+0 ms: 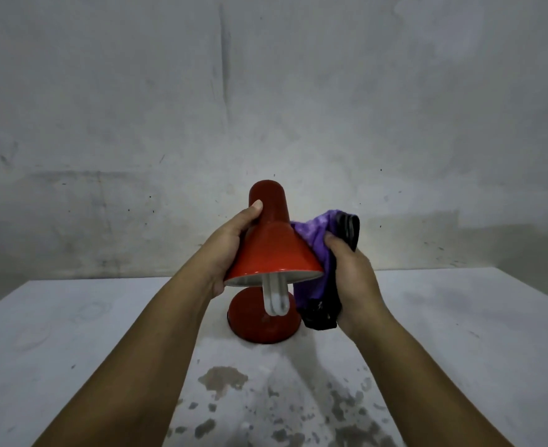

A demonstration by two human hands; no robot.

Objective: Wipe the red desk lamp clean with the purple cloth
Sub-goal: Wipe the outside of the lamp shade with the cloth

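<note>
Both forearms reach to the red desk lamp (271, 253) standing mid-table, left hand (230, 243) gripping its shade to steady it while right hand (353, 282) presses the bunched purple cloth (314, 233) against the shade's right flank.

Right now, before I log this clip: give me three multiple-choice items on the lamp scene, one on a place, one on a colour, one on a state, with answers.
1. Where is the cloth?
A. flat on the table
B. against the right side of the lamp shade
C. under the lamp base

2. What colour is the lamp?
A. red
B. green
C. white

3. What is the left hand doing?
A. resting on the table
B. holding the cloth
C. gripping the shade

Answers:
1 B, the right hand presses it to the shade.
2 A, shade and base are both red.
3 C, its thumb lies on the shade's neck.
</note>
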